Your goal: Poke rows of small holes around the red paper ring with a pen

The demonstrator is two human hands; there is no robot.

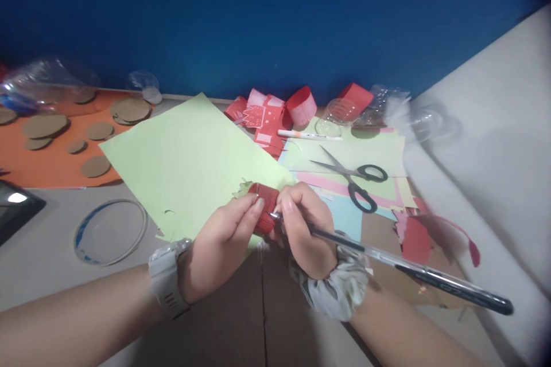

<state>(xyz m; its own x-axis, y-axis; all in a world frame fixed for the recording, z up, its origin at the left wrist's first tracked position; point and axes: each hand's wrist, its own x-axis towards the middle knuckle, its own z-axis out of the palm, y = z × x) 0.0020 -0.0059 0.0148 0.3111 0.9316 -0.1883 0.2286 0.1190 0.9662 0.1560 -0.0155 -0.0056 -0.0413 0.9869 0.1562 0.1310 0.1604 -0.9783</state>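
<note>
My left hand (221, 235), with a pale watch on its wrist, is closed around a small red paper roll (268, 196) with a scrap of green paper at its upper left. In my right hand (309, 229) is a long pen (447, 284) with a dark grip. Its tip meets the red roll or lies just in front of it; I cannot tell which. The right fingertips are right against the roll's side. Under and behind the roll lies a large light green sheet (185, 155), with a small cut near its front corner.
Open scissors (344, 172) lie on coloured papers (348, 223) at the right. Red paper rings (301, 106) and a white marker (301, 135) are behind. Cardboard discs (45, 125) rest on an orange sheet (26, 166) at left, near a tape roll (80, 241). A blue wall (275, 23) stands behind.
</note>
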